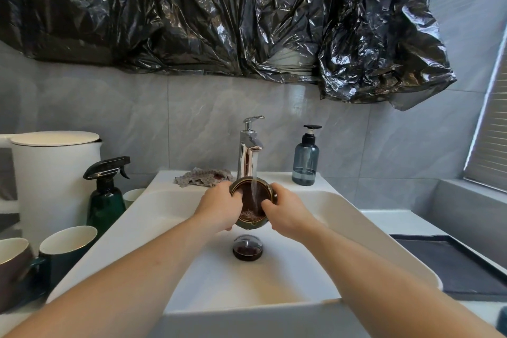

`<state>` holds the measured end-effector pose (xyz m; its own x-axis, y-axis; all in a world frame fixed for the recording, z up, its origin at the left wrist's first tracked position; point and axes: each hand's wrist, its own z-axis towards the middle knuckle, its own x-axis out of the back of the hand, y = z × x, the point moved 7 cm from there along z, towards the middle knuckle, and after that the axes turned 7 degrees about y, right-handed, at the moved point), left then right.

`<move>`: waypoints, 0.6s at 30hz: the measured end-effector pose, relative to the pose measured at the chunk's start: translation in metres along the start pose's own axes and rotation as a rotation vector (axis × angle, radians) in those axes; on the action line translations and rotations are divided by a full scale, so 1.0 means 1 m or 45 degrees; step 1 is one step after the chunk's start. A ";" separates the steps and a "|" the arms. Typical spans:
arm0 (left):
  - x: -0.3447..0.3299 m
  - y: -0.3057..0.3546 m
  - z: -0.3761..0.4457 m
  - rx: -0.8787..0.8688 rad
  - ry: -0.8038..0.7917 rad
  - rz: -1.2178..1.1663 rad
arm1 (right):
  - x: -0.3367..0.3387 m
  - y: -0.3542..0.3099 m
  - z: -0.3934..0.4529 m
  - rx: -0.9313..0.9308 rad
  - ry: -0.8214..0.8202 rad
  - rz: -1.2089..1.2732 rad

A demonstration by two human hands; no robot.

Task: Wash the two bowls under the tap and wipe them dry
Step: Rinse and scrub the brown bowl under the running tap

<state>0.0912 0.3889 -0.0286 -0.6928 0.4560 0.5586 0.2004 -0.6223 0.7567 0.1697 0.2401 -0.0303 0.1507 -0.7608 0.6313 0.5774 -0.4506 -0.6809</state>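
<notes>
Both hands grip bowl point(251, 200) rim | under tap point(248, 145) | mid-sink point(343, 217)

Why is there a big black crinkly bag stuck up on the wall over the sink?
I can't tell why. The black plastic sheet hangs crumpled across the wall above the tap, its right end sagging lower. That is the odd thing. Otherwise both hands hold a bowl under running water.

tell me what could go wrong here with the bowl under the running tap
1. The bowl is wet and held tilted over the sink by both hands, left hand and right hand; it could slip and chip against the basin.
2. Water from the tap strikes the tilted inside, so it may splash out toward the cloth meant for drying.
</notes>
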 end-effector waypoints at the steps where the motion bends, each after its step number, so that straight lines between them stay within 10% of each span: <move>1: -0.001 0.002 0.000 -0.078 0.011 0.106 | 0.003 0.000 0.000 0.024 0.028 -0.070; 10: -0.010 0.009 -0.002 -0.255 -0.069 0.149 | 0.009 -0.016 -0.001 0.262 0.128 -0.369; 18: 0.003 -0.005 -0.002 0.121 0.002 -0.087 | 0.012 -0.029 -0.005 0.337 0.175 -0.235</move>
<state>0.0868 0.3918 -0.0312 -0.7079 0.4944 0.5045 0.2176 -0.5269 0.8216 0.1510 0.2416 -0.0052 -0.0749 -0.7416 0.6666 0.7754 -0.4637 -0.4288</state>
